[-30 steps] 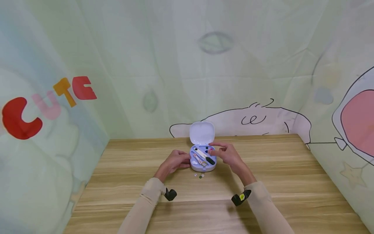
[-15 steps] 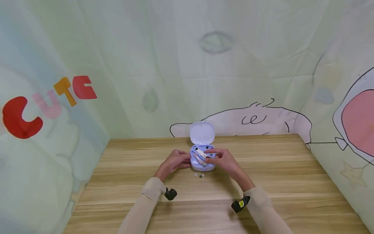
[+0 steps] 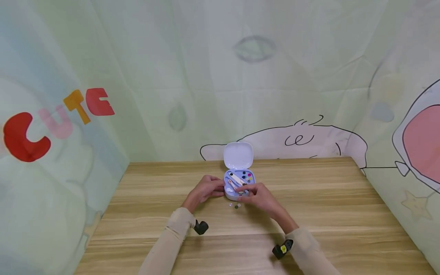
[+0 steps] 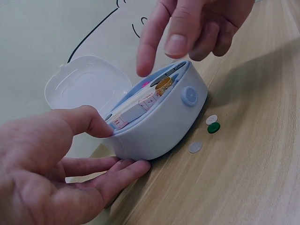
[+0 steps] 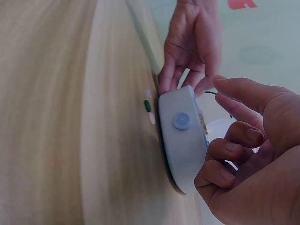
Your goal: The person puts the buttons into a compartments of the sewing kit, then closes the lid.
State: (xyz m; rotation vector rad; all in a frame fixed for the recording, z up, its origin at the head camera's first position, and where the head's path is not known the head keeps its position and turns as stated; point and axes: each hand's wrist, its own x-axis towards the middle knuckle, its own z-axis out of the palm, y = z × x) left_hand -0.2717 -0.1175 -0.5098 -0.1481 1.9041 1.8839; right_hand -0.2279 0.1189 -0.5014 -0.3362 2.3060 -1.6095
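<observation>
A small pale-blue sewing kit box stands on the table with its white lid raised at the back. My left hand grips the box's left side, thumb on the rim and fingers against the lower wall, as the left wrist view shows. Inside lie a tape measure strip, a gold-coloured ring, a white-and-black tool and several coloured buttons. My right hand hovers over the front right of the box, index finger and thumb extended, other fingers curled, holding nothing.
Three loose buttons, one of them green, lie on the wooden table before the box. A printed cloth backdrop rises behind the table and on both sides.
My right hand has moved from the box's rear right corner, across the tools, toward its front, uncovering the coloured buttons. The left hand and the box have stayed in place.
</observation>
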